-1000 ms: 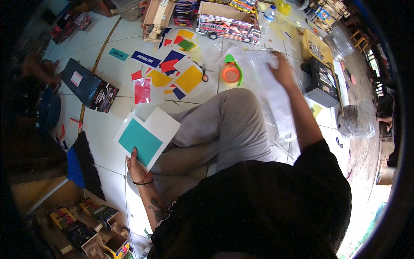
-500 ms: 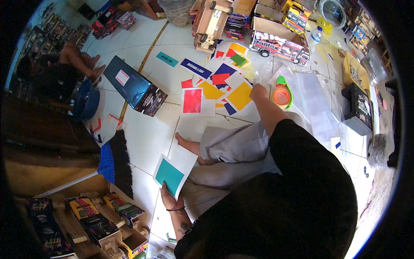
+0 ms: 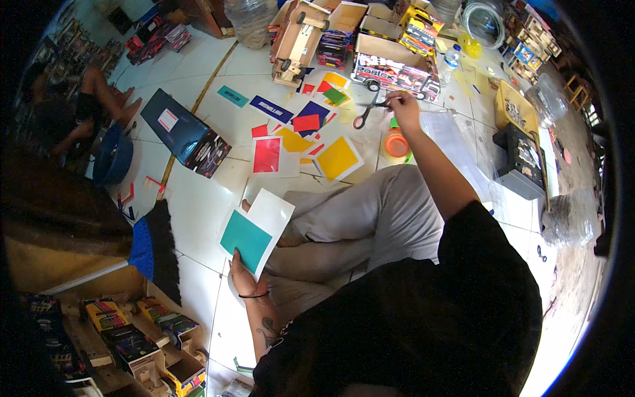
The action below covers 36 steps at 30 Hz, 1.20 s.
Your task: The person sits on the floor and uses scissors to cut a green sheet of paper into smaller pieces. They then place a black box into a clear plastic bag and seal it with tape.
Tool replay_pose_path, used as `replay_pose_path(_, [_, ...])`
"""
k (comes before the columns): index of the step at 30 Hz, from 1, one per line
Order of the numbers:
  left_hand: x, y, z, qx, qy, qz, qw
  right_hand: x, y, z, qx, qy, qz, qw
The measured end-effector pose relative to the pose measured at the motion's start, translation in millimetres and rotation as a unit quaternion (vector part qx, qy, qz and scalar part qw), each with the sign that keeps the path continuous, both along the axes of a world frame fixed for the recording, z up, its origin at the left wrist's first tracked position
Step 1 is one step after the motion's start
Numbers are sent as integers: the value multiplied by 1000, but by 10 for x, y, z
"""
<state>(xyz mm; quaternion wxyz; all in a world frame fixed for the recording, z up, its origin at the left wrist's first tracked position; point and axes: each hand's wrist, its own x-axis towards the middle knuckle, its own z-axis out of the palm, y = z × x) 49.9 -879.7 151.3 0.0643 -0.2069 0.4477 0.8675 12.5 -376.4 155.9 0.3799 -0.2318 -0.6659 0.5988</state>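
Note:
My left hand (image 3: 245, 276) grips a white-bordered teal sticker sheet (image 3: 246, 235) by its lower edge, thumb on top. A white sheet (image 3: 274, 210) sticks out behind it. Out to the far right, my right hand (image 3: 405, 109) is closed on a pair of scissors (image 3: 372, 110), dark with a reddish loop hanging toward the left. Below the scissors lie colored sheets on the floor: a yellow one (image 3: 338, 159), a red one (image 3: 267, 155) and several cut pieces. A roll of orange tape (image 3: 397, 145) with green around it sits beneath my right forearm.
A dark blue box (image 3: 175, 122) lies left of the sheets. Toy trucks (image 3: 397, 69) stand at the far side, more (image 3: 142, 331) at lower left. Clear plastic sheets (image 3: 450, 142) and a yellow basket (image 3: 516, 109) are on the right. Another person sits by a blue basin (image 3: 114, 159).
My right hand has risen from beside the yellow sheet and now has scissors in it. The view has shifted to the right; my left hand keeps hold of the teal sheet.

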Motion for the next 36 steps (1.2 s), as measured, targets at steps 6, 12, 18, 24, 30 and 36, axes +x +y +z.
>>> replay_pose_path(6, [186, -198, -76, -8, -9, -17, 1000, 1155, 356, 930, 21, 49, 61, 997])
replay_pose_path(12, [278, -8, -69, -20, 10, -77, 997, 1884, -81, 260, -58, -165, 112, 978])
replay_pose_path(18, [366, 517, 159, -30, 76, -111, 990, 2439, -854, -176, 248, -161, 11, 955])
replay_pose_path(24, [464, 688, 568, -148, 244, -131, 949, 2653, -1077, 1, 315, -188, -21, 930])
replay_pose_path(30, [601, 577, 928, -332, 347, -124, 868, 2703, -801, 228, 395, -221, 65, 889])
replay_pose_path(36, [819, 528, 1346, -180, 334, -132, 916, 2705, -880, 544, 260, -153, 12, 953])
